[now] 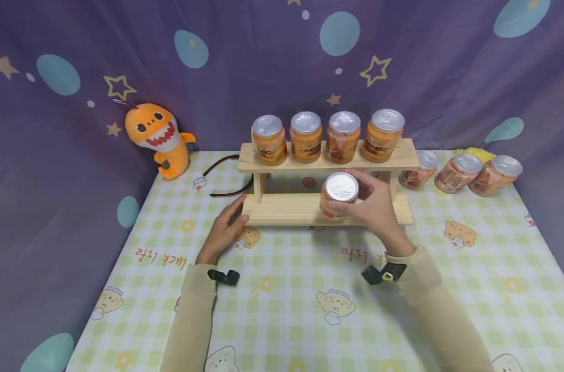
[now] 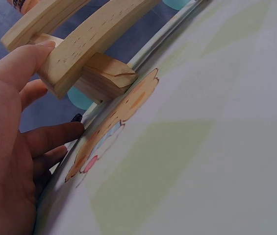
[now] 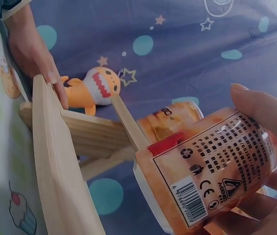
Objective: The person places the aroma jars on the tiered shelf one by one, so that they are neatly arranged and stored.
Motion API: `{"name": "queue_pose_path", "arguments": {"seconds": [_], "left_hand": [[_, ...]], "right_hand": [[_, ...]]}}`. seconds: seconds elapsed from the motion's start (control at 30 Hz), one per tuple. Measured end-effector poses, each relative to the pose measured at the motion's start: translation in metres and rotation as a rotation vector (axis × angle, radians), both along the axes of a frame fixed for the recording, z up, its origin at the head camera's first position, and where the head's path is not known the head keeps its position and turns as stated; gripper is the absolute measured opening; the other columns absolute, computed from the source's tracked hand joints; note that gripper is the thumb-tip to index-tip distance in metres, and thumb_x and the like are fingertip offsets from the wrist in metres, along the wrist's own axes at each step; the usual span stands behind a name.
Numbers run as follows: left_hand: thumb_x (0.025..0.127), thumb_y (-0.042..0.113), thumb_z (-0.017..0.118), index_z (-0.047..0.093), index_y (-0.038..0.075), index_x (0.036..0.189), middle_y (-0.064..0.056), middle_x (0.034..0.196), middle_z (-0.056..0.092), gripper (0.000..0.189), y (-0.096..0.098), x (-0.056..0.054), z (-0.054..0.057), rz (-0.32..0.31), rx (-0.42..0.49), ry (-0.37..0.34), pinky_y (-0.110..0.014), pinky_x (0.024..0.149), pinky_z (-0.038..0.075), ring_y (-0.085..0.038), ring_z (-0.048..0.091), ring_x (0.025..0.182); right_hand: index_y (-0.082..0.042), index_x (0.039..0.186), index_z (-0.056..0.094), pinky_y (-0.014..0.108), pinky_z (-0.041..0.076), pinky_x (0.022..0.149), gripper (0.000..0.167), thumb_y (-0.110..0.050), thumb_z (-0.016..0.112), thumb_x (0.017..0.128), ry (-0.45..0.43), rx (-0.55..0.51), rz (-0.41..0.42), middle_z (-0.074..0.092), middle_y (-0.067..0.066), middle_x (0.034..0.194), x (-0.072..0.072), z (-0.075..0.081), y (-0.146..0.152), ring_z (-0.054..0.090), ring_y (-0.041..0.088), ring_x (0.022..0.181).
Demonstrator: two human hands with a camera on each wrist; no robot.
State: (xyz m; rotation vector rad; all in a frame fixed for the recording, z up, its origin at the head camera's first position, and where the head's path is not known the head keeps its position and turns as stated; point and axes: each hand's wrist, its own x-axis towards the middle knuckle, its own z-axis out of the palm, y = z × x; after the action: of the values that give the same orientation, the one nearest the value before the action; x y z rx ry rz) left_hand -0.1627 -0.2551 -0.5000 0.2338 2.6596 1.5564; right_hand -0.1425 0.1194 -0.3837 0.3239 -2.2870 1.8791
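My right hand (image 1: 377, 206) grips a clear can (image 1: 341, 191) with a silver lid and orange contents, thumb on one side and fingers on the other. The can is held above the lower board of a two-tier wooden rack (image 1: 282, 209), in front of its upper board. Its barcode label faces the camera in the right wrist view. At the rack's left end, my left hand (image 1: 223, 230) rests against the lower board; in the left wrist view the thumb touches the board's end (image 2: 60, 71) and the other fingers are loosely extended. Several similar cans (image 1: 306, 137) stand in a row on the upper board.
Three more cans (image 1: 458, 173) stand right of the rack, near a yellow fuzzy thing (image 1: 477, 153). An orange shark plush (image 1: 158, 142) sits at the back left. A dark cord (image 1: 223, 195) lies by the rack's left side. A patterned curtain (image 1: 263, 62) hangs behind the checkered tablecloth (image 1: 282, 310).
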Motion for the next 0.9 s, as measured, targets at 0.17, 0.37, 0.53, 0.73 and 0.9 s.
{"name": "queue_pose_path", "arguments": {"seconds": [0.17,0.37,0.53,0.73,0.9], "left_hand": [[0.101,0.022,0.061,0.039,0.024,0.155,-0.008,0.163,0.037,0.059,-0.001,0.0,0.001,-0.006,-0.015,0.007,-0.057,0.125,0.02,-0.033,0.031,0.151],[0.101,0.026,0.06,0.041,0.027,0.154,-0.007,0.162,0.038,0.057,-0.001,0.0,0.002,-0.01,-0.023,0.02,-0.057,0.125,0.02,-0.033,0.032,0.151],[0.101,0.028,0.06,0.04,0.027,0.155,-0.007,0.163,0.037,0.057,0.0,0.0,0.0,-0.01,-0.023,0.015,-0.058,0.125,0.02,-0.034,0.032,0.151],[0.101,0.024,0.06,0.04,0.026,0.155,-0.007,0.163,0.037,0.058,-0.001,0.0,0.0,-0.002,-0.023,0.008,-0.057,0.125,0.02,-0.033,0.032,0.151],[0.102,0.02,0.059,0.037,0.021,0.156,-0.009,0.164,0.034,0.059,0.0,0.0,0.002,-0.002,-0.027,-0.011,-0.057,0.126,0.017,-0.035,0.029,0.152]], "right_hand": [[-0.011,0.125,0.069,0.019,0.054,0.072,0.062,-0.009,0.092,0.067,0.014,-0.007,0.033,0.073,-0.004,0.109,-0.002,0.0,-0.012,0.066,0.007,0.087],[-0.009,0.127,0.068,0.019,0.055,0.076,0.066,-0.009,0.092,0.066,0.0,0.007,0.046,0.072,0.012,0.117,-0.004,0.0,-0.027,0.066,0.005,0.09],[-0.007,0.129,0.066,0.021,0.054,0.076,0.069,-0.01,0.093,0.065,-0.009,-0.003,0.072,0.072,0.016,0.119,-0.006,-0.003,-0.04,0.065,0.007,0.093],[-0.008,0.13,0.066,0.022,0.053,0.078,0.07,-0.015,0.094,0.066,-0.025,-0.015,0.109,0.071,0.015,0.122,-0.009,-0.006,-0.059,0.064,0.012,0.096],[-0.009,0.13,0.066,0.022,0.054,0.079,0.071,-0.019,0.094,0.066,-0.019,-0.017,0.13,0.071,0.014,0.121,-0.013,-0.008,-0.073,0.065,0.015,0.096]]}}
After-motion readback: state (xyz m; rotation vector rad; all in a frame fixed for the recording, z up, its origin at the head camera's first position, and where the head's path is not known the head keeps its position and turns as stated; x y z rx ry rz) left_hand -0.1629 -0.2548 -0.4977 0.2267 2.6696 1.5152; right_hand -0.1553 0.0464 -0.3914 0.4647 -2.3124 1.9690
